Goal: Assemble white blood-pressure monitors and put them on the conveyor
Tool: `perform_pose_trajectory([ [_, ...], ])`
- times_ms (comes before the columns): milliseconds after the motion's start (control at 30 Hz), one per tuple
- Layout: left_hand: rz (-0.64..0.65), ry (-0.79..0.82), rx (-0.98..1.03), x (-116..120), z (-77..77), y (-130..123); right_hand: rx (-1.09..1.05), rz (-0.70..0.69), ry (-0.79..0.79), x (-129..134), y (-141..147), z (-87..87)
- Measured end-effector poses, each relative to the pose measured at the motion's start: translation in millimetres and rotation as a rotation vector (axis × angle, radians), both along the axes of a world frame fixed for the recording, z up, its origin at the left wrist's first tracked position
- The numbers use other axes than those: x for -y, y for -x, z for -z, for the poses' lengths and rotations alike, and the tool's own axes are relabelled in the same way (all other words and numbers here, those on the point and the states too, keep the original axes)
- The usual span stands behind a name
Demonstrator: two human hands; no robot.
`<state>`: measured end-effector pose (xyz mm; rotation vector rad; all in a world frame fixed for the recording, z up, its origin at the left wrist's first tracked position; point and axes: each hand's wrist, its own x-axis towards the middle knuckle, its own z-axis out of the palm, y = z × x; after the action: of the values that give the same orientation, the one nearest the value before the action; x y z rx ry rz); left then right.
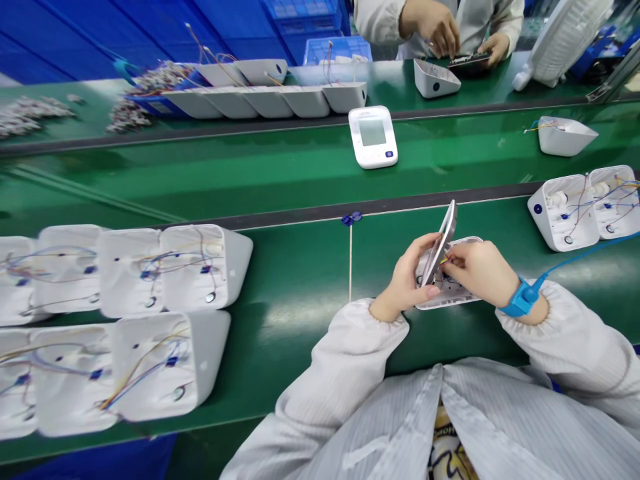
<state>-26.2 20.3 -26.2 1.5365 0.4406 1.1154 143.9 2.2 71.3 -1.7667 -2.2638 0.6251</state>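
My left hand [406, 279] grips a thin front panel [441, 245], tilted nearly upright on its edge. Under and behind that panel a white housing [453, 293] lies open side up on the green bench. The fingers of my right hand [475, 267] are pinched together at the panel's inner side, on thin wires [444, 261] with a yellow strand showing. The wire ends are hidden by my fingers. A blue wrist strap [521, 299] with a cord is around my right wrist.
Open white housings with wires [193, 267] stand in two rows at left, two more [567, 217] at right. A finished-looking device [373, 137] lies on the green strip beyond. Across it, a person's hands [435, 30] work near a row of housings [260, 100]. Small blue parts [351, 218] sit mid-bench.
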Motion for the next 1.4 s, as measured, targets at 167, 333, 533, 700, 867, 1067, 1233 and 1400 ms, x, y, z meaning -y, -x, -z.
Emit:
perform_pose_trajectory([
  [167,-0.002,-0.023,-0.03,-0.3,-1.0,0.3,-0.007,-0.13,-0.05,-3.5,-12.5,0.6],
  [333,-0.017,-0.052,-0.051,-0.5,-3.0,-0.1,-0.036,-0.114,-0.135,0.3,-19.1,3.9],
  [533,-0.023,-0.061,-0.058,-1.0,-2.3,0.0,-0.189,-0.123,-0.01,-2.9,-21.1,1.8],
  [700,-0.013,-0.061,-0.034,-1.4,-0.3,-0.1,-0.274,-0.098,0.188,-8.8,-23.9,-4.5],
  [867,-0.006,-0.03,-0.027,-0.3,0.9,0.8,-0.126,-0.22,0.085,-14.8,-21.0,2.2],
  [1067,-0.003,-0.041,-0.073,0.3,-1.1,2.4,0.092,-0.486,-0.105,-25.7,-28.5,15.3],
  [1233,-0.026,-0.089,-0.104,1.6,-4.7,0.7,0.182,-0.473,-0.269,-25.0,-30.6,18.0],
  [1400,-0.068,-0.175,-0.172,6.5,-13.7,-5.2,0.199,-0.244,-0.2,-22.1,-28.6,20.0],
])
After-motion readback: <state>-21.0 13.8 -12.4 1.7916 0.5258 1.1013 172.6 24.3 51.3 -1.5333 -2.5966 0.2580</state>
